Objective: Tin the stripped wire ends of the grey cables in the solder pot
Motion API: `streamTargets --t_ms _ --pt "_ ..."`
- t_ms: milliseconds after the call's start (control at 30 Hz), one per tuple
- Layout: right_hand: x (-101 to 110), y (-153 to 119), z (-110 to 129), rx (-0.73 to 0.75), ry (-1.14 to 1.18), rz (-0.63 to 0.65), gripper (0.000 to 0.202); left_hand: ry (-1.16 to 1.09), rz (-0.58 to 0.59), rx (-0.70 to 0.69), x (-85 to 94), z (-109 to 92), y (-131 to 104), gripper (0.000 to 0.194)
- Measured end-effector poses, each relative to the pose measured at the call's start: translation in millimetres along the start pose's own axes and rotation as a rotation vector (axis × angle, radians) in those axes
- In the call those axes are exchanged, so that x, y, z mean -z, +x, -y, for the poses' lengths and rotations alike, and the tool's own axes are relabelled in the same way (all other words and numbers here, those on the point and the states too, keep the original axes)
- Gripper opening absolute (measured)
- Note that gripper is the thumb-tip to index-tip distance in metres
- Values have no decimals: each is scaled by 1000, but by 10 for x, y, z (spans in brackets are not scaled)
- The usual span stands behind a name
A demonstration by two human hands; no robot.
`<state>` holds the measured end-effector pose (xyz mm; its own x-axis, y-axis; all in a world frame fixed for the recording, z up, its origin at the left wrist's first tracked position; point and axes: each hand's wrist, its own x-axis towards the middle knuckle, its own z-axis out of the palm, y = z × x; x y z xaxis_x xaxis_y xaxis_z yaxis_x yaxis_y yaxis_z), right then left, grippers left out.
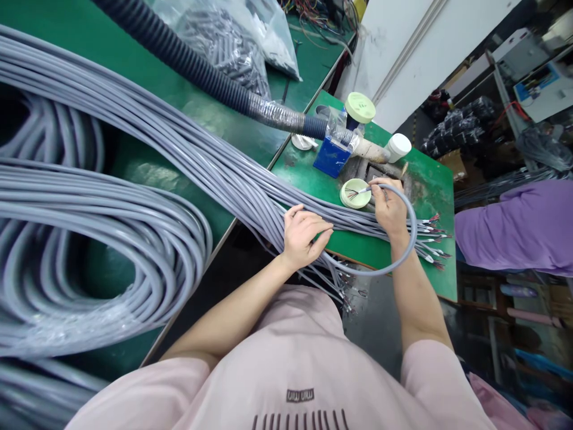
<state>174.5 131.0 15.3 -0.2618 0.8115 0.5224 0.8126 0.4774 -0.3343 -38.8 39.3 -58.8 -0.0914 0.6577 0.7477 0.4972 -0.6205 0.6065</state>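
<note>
Shirt [290,352]: pink
Left hand [304,236]: loosely open, on cable bundle [215,161]
Right hand [390,209]: pinching looped cable [414,221], wires [351,194] in tub [356,205]

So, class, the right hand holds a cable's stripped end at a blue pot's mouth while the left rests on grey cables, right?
Wrong colour: the head view shows that the pot by the right hand is pale green. The rest stands.

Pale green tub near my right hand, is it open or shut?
Open: the pale green tub shows its inside, with the wire ends of the gray cable at its mouth.
</note>
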Motion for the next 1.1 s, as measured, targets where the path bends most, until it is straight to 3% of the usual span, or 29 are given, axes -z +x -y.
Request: streamTargets --t_ms 333,533,700,867,1100 --pt "8 24 23 29 -31 15 26 -20 -20 -31 -2 -6 7 8" --pt "357 112 22 -30 -124 -105 28 -57 -51 -43 1 20 -18 10" --pt "526 181 -310 -89 -219 -193 31 -103 -91 1 -11 55 -76 20" --pt "404 205 -707 -125 -240 -173 29 -106 -122 7 -26 56 -87 27" --pt "213 248 -985 -141 -252 -141 24 -74 -93 24 -27 58 -100 25"
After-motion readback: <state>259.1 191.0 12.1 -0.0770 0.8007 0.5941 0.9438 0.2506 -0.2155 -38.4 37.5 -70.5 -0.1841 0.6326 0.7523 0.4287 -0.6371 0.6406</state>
